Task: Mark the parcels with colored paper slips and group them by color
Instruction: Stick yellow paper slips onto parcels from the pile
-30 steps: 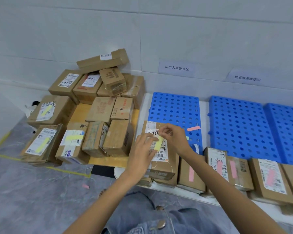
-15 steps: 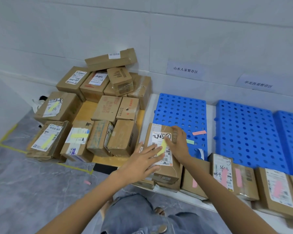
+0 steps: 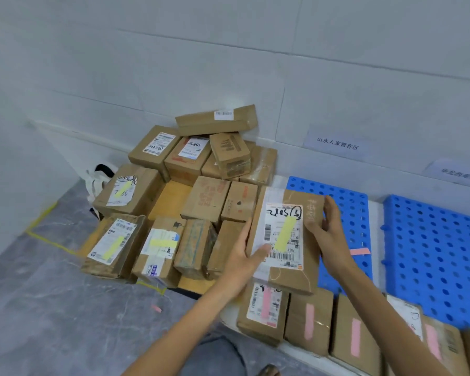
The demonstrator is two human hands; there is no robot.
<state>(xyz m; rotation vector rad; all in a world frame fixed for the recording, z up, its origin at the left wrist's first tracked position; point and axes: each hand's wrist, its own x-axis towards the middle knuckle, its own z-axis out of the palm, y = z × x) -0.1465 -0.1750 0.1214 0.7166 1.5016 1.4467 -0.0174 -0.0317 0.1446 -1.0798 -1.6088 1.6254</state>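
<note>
Parcel [image 3: 296, 278], centre frame, yellow slip [image 3: 285, 234] up, clamped at its edges by fingers of left hand [image 3: 242, 257] and right hand [image 3: 329, 236]; to be kept level and set beside yellow-slipped parcels [image 3: 111, 246], lower left

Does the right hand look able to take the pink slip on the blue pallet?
Likely yes, once freed: the right hand holds the yellow-marked parcel; the pink slip lies uncovered by its wrist.
</note>
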